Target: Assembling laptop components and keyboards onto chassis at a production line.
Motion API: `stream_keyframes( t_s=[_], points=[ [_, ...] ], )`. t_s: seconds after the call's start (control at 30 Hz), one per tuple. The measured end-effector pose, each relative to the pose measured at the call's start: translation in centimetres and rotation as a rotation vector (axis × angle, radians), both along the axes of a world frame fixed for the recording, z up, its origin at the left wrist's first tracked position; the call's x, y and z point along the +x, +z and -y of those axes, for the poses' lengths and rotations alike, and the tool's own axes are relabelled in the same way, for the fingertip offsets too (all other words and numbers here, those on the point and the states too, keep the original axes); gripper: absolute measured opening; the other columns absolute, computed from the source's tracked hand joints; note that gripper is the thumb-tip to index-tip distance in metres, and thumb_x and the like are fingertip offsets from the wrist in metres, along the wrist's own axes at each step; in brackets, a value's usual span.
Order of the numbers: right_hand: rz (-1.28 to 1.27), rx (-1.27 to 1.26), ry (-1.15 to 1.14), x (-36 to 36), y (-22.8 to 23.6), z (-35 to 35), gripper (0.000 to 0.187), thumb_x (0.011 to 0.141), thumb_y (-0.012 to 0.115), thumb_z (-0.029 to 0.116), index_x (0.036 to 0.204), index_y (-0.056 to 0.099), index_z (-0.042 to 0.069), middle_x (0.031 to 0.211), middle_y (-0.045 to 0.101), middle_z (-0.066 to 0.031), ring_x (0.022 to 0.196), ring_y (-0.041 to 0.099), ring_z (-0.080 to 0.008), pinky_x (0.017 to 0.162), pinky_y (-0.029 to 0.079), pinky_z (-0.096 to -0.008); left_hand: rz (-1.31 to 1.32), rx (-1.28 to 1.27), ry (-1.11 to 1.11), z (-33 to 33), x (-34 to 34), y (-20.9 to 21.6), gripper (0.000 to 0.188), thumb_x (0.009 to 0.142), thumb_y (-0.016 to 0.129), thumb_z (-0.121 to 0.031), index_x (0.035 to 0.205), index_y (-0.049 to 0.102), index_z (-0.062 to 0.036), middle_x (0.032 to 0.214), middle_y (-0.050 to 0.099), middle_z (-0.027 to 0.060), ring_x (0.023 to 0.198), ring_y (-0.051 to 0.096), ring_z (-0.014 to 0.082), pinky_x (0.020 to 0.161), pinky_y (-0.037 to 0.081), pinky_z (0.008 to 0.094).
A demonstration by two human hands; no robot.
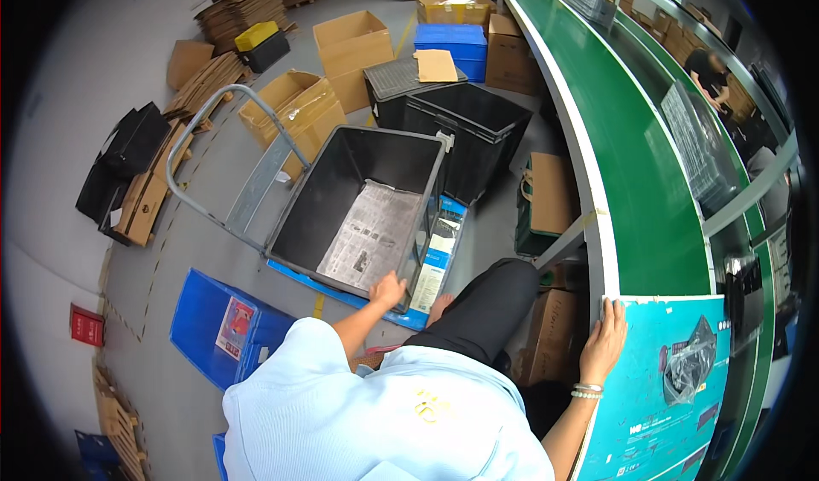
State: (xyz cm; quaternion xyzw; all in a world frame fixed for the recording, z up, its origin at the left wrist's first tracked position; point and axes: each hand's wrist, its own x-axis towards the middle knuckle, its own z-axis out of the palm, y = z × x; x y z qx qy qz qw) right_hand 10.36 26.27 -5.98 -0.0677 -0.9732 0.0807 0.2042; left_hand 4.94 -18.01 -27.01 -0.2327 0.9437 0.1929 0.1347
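Black rect. plastic tub (367, 155) sits on a blue flat trolley (416, 318), 1 grey printed paper sheet (375, 229) inside. L hand (388, 290) curls closed on tub's near rim; R hand (603, 338) lies open, gripping nothing, on teal printed board (636, 387). Step's prob. steadying/positioning tub; next move calls for firm rim hold w/ trolley kept stable.

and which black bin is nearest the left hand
The black bin on the trolley, with a printed sheet inside; the left hand is at its near rim. The other black bins are farther away.
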Motion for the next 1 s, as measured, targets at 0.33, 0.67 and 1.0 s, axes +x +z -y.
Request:
stream_keyframes(
  t_s=[0.33,0.67,1.0],
  points=[
    [-0.028,-0.010,-0.026,-0.2,-6.4,-8.4,0.051,0.085,0.054,-0.004,0.134,0.050,0.012,0.142,0.048,-0.0091,0.134,0.043,-0.0296,0.114,0.030,-0.0422,-0.156,-0.435,0.232,4.5,-1.0,-5.4,0.048,0.085,0.063,-0.036,0.120,0.048,-0.0065,0.112,0.062,0.0163,0.100,0.062,0.0325,0.088,0.044,0.0469],
    [-0.095,-0.033,0.018,-3.7,-19.1,-14.6,0.050,0.085,0.054,-0.003,0.133,0.051,0.009,0.141,0.049,-0.0111,0.130,0.046,-0.0319,0.110,0.034,-0.0402,-0.139,-0.279,0.443,15.2,-8.4,-13.0,0.049,0.085,0.058,-0.031,0.127,0.052,-0.0062,0.129,0.053,0.0191,0.118,0.052,0.0372,0.096,0.044,0.0500],
    [-0.058,0.039,0.082,-7.7,-26.9,-13.1,0.045,0.085,0.058,0.002,0.130,0.054,0.007,0.138,0.051,-0.0124,0.131,0.044,-0.0312,0.108,0.034,-0.0433,-0.404,-0.413,0.229,16.5,-21.0,-24.0,0.061,0.084,0.063,-0.029,0.138,0.044,-0.0106,0.147,0.037,0.0170,0.130,0.041,0.0367,0.099,0.042,0.0522]
  ],
)
